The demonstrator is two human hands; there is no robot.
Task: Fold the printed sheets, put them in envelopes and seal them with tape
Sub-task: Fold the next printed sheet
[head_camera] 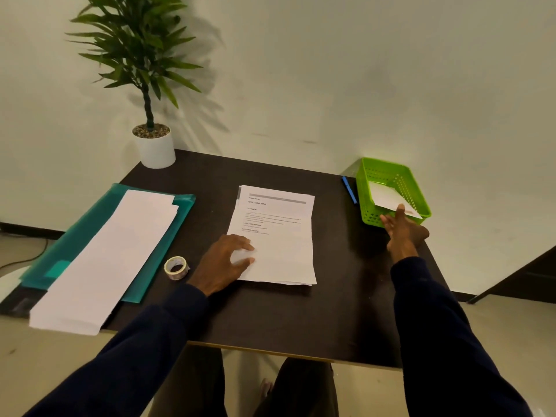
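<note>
A stack of printed sheets (276, 236) lies in the middle of the dark table (270, 314). My left hand (224, 261) rests on the stack's near left corner, fingers loosely curved over the paper. A roll of clear tape (176, 267) sits just left of that hand. Long white envelopes (111, 254) lie on a teal folder (87, 224) at the left. My right hand (401, 228) reaches to the green basket (376, 173) at the right, fingers extended and touching a white envelope (388, 197) that lies in it.
A blue pen (349, 189) lies beside the basket's left wall. A potted plant in a white pot (156, 149) stands at the far left corner against the wall. My knees show below the table's front edge.
</note>
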